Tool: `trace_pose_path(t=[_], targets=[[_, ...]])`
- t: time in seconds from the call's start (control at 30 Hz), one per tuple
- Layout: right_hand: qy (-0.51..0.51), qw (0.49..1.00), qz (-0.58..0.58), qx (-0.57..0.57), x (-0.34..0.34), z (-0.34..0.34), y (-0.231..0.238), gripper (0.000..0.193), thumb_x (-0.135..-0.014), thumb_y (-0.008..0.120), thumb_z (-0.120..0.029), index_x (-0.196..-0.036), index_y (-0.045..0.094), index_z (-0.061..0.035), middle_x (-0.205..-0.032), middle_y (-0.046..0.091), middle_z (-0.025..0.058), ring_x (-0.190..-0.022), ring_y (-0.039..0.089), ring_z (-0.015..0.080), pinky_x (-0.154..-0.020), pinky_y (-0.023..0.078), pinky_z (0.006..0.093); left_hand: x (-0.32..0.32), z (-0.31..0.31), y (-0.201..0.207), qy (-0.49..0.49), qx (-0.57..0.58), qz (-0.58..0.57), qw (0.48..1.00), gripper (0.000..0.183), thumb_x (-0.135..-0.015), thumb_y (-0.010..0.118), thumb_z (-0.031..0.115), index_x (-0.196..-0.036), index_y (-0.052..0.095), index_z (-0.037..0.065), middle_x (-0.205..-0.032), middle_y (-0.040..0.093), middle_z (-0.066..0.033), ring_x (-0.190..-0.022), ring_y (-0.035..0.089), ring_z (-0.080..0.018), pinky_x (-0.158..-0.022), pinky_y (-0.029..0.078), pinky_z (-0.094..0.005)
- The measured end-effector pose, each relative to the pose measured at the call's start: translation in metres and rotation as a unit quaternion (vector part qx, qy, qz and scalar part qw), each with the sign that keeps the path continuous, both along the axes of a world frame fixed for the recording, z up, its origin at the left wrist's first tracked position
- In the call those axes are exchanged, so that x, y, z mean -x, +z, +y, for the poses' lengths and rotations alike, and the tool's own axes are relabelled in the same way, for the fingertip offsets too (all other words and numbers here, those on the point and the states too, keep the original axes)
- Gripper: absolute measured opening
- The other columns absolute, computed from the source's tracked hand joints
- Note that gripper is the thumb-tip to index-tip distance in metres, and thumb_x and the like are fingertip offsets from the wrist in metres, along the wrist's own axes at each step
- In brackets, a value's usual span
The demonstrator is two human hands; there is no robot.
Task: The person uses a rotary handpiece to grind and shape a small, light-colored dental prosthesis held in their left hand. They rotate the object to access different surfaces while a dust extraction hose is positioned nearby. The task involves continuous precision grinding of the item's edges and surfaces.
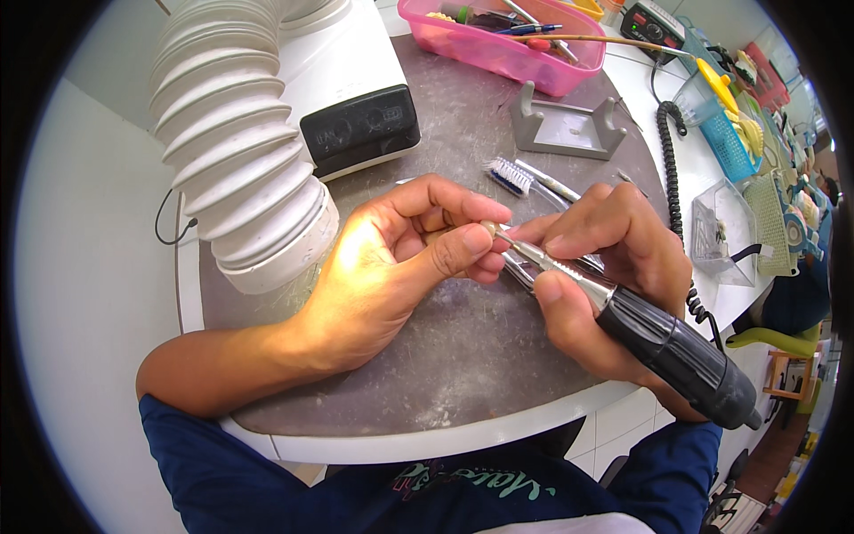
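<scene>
In the middle of the view my left hand [378, 258] is closed, pinching a small pale, tooth-coloured piece [489, 228] between thumb and fingertips. Most of that piece is hidden by the fingers. My right hand [618, 249] grips a rotary handpiece [672, 343], silver in front and black behind, like a pen. Its narrow tip points left and meets the small piece, or comes very close; I cannot tell which. Behind the hands a white-bristled brush [510, 176] and several slim metal tools [550, 181] lie on the grey worktop [427, 374], partly covered by my right hand.
A white ribbed hose [236, 151] hangs at the left, beside a white box with a black front [360, 129]. Toward the back stand a pink tray of tools [498, 44] and a grey cradle [569, 129]. A black coiled cord [672, 169] and clear container [722, 231] are at the right.
</scene>
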State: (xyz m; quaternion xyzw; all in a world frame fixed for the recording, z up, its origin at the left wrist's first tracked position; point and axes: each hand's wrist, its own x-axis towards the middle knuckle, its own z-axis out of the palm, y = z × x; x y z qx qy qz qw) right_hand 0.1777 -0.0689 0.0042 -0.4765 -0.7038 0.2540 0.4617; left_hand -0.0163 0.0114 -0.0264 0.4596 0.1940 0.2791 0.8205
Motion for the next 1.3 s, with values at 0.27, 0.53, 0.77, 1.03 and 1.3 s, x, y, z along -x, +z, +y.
trace_pose_path(t=[0.27,0.53,0.77,1.03,1.3], targets=[[0.009,1.000,-0.015,-0.019,0.001,0.001,-0.004,0.022,-0.078,0.069,-0.005,-0.092,0.052,-0.0012,-0.085,0.060,0.0124,-0.084,0.066,0.0212,-0.077,0.048,0.0309,0.001,0.000,-0.005,0.003,-0.006,-0.009,1.000,0.019,-0.094,0.060,0.008,-0.112,0.056,0.003,-0.105,0.062,-0.0086,-0.099,0.060,-0.0136,-0.088,0.049,-0.0293],[-0.005,1.000,-0.022,-0.017,0.001,0.001,-0.005,0.022,-0.078,0.069,-0.004,-0.091,0.053,-0.0009,-0.084,0.060,0.0114,-0.084,0.066,0.0216,-0.075,0.049,0.0303,0.001,0.000,-0.002,0.002,0.000,0.002,1.000,0.018,-0.094,0.060,0.005,-0.111,0.056,0.002,-0.110,0.061,-0.0101,-0.101,0.060,-0.0147,-0.091,0.050,-0.0303],[-0.005,1.000,0.004,-0.013,0.001,0.000,-0.004,0.021,-0.078,0.069,-0.005,-0.091,0.053,-0.0010,-0.083,0.059,0.0111,-0.084,0.066,0.0215,-0.076,0.049,0.0306,0.001,0.000,-0.002,0.005,0.000,0.002,1.000,0.019,-0.093,0.060,0.005,-0.112,0.055,0.003,-0.110,0.061,-0.0095,-0.100,0.061,-0.0145,-0.091,0.049,-0.0304],[-0.001,1.000,0.004,-0.006,-0.005,0.000,-0.001,0.025,-0.082,0.068,-0.013,-0.096,0.050,-0.0015,-0.082,0.058,0.0104,-0.083,0.065,0.0204,-0.076,0.049,0.0311,0.000,-0.001,-0.001,0.018,0.004,0.009,1.000,0.019,-0.095,0.060,0.009,-0.112,0.055,0.004,-0.106,0.061,-0.0072,-0.096,0.060,-0.0129,-0.089,0.049,-0.0296],[-0.080,0.968,0.207,0.117,0.003,0.005,0.008,0.035,-0.095,0.061,-0.032,-0.111,0.047,-0.0032,-0.086,0.062,0.0116,-0.082,0.065,0.0208,-0.071,0.053,0.0297,0.001,-0.001,-0.002,0.022,0.007,0.013,1.000,0.023,-0.094,0.061,0.011,-0.115,0.055,0.004,-0.103,0.062,-0.0051,-0.096,0.060,-0.0118,-0.088,0.049,-0.0290]])
